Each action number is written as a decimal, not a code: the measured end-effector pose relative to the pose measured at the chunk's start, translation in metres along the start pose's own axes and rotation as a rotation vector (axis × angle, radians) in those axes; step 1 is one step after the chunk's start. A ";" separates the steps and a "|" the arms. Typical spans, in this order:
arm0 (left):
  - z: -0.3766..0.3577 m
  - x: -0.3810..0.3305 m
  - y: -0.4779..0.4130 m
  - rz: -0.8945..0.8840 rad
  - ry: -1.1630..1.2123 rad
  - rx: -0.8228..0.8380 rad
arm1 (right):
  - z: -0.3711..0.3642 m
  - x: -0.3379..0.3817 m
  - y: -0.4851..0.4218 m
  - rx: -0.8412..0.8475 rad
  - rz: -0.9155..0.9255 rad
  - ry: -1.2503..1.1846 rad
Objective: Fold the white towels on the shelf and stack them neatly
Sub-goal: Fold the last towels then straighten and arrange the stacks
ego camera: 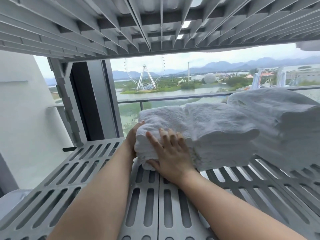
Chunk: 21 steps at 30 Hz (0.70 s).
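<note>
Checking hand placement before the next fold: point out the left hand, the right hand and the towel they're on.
left hand (134,138), head view, wrist edge against the towel's left end.
right hand (170,151), head view, back of the hand.
towel (173,118), head view, top surface beyond the fingers.

Two bare arms come in from the bottom of the picture, with no sleeves on them as far as can be seen. The left hand (132,135) and the right hand (170,154) have nothing on them: no gloves, no rings, no watch, no band at the wrists. The nails on the right hand's fingers (162,134) are short and plain.
</note>
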<state>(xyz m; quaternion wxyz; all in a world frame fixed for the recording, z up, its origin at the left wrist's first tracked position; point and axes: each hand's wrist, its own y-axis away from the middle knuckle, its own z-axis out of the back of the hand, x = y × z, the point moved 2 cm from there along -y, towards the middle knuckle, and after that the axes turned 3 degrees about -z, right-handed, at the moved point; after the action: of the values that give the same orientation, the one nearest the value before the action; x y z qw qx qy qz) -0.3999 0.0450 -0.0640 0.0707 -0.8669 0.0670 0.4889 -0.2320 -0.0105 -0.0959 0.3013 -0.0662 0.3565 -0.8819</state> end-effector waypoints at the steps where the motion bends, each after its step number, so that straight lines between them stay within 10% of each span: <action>1: 0.000 0.001 0.001 0.004 -0.011 0.016 | 0.000 -0.001 0.001 -0.006 0.012 0.012; 11: 0.000 -0.004 0.016 -0.089 -0.306 -0.410 | 0.009 -0.005 0.009 0.064 0.020 -0.036; 18: -0.062 -0.064 0.026 -0.455 -0.870 -0.763 | 0.059 -0.032 0.036 -0.348 0.051 -0.109; 21: -0.116 -0.059 0.024 -0.592 -1.049 -0.583 | 0.078 -0.067 0.049 -0.399 -0.137 -0.119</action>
<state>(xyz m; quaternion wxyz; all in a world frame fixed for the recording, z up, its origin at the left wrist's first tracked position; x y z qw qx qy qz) -0.3377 0.0021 0.0442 -0.0121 -0.4799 -0.3518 0.8036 -0.1279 -0.0459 -0.0645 0.2420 -0.2004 0.5003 -0.8068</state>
